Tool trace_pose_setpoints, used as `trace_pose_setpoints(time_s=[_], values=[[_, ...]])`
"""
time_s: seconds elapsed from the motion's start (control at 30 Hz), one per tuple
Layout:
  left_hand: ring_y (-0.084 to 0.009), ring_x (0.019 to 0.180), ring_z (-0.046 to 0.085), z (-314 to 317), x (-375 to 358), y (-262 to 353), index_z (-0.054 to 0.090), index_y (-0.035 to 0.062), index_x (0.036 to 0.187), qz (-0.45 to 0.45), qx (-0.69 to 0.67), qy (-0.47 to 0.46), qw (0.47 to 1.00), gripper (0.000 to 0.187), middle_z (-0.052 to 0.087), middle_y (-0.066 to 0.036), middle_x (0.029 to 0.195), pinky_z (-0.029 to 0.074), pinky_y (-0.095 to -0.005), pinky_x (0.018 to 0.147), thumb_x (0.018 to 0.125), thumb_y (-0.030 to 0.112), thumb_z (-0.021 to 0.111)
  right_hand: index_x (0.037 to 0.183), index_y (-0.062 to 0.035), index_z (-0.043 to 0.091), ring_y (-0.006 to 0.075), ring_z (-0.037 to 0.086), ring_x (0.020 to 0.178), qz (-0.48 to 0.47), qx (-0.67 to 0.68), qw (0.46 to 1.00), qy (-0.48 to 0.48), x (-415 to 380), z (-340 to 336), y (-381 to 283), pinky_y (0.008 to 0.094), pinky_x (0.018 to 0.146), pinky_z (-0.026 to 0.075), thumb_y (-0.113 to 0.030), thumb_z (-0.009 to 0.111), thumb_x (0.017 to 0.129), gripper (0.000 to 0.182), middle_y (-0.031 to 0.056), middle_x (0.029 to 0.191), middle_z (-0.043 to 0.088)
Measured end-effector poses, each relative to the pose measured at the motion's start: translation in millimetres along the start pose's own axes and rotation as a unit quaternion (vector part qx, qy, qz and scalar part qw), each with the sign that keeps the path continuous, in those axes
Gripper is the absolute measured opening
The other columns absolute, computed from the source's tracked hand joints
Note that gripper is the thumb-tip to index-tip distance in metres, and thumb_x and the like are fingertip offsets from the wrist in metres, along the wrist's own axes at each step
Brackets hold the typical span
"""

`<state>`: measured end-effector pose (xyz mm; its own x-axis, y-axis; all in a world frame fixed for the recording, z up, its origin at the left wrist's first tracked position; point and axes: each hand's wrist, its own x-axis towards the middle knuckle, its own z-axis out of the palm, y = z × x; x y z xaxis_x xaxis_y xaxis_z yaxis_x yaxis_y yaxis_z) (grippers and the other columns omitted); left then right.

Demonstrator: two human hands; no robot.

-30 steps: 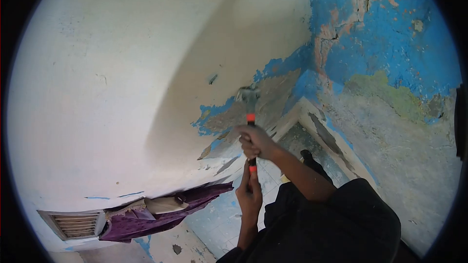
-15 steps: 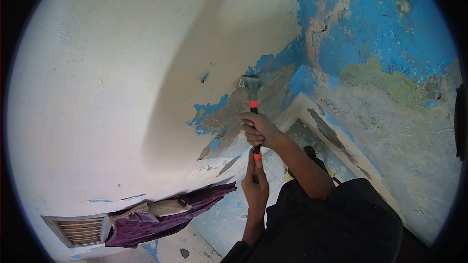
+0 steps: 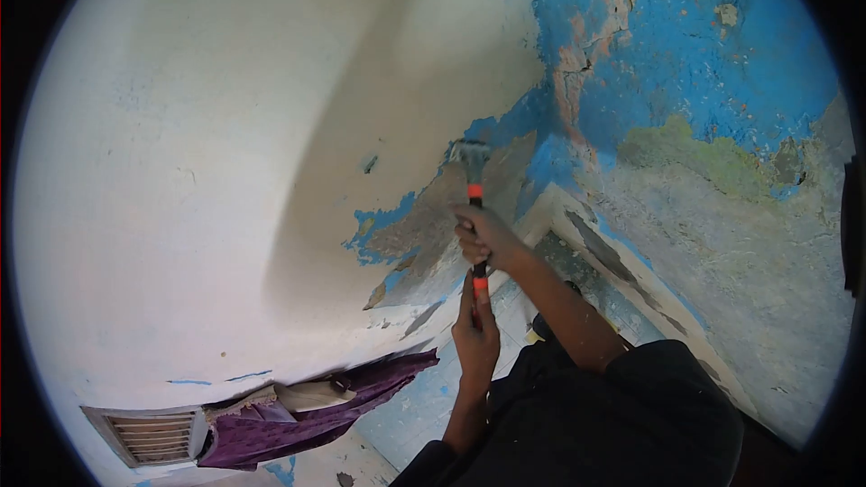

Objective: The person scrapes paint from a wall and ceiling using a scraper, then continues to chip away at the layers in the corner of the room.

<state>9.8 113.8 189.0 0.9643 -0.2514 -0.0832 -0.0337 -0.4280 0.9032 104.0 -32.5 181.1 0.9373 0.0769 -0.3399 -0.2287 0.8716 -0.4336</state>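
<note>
A long-handled scraper [image 3: 475, 189] with a black and orange handle has its wide head against the wall, at the upper edge of a bare patch [image 3: 419, 225] ringed with blue paint. My right hand [image 3: 487, 239] is wrapped round the middle of the handle. Below it, my left hand [image 3: 475, 334] grips the handle's lower end, with its fingers pointing up along it. The cream wall [image 3: 207, 171] around the patch still carries its paint.
To the right, a blue wall [image 3: 686, 54] with a crack and peeled grey plaster meets the cream wall at a corner. Purple cloth [image 3: 316, 424] hangs beside a slatted vent [image 3: 149, 435] at lower left. Pale floor tiles [image 3: 419, 406] show below.
The scraper head and both hands have shifted slightly to the right. The view has moved a little, so the blue wall and its crack sit further left.
</note>
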Motion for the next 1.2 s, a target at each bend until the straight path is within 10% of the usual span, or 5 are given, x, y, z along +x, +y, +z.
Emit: trace_pose_setpoints(time_s=[0.37, 1.2], values=[[-0.0126, 0.042, 0.048, 57, 19, -145, 0.051, 0.0066, 0.062, -0.237, -0.153, -0.146, 0.948, 0.038, 0.052, -0.004, 0.050, 0.036, -0.0289, 0.042, 0.088, 0.031, 0.064, 0.057, -0.0115, 0.040, 0.0066, 0.035, 0.033, -0.158, -0.336, 0.925, 0.086, 28, -64, 72, 0.0267, 0.032, 0.028, -0.031, 0.057, 0.094, 0.045, -0.0044, 0.045, 0.036], [-0.0092, 0.048, 0.048, 171, 25, -104, 0.054, 0.0016, 0.074, -0.250, -0.266, -0.011, 0.931, 0.023, 0.053, -0.001, 0.058, 0.036, -0.0272, 0.044, 0.087, 0.020, 0.055, 0.062, 0.0001, 0.052, 0.0189, 0.049, 0.045, -0.134, -0.496, 0.856, 0.056, 22, -93, -3, 0.0389, 0.049, 0.037, -0.029, 0.056, 0.092, 0.043, 0.0079, 0.048, 0.048]])
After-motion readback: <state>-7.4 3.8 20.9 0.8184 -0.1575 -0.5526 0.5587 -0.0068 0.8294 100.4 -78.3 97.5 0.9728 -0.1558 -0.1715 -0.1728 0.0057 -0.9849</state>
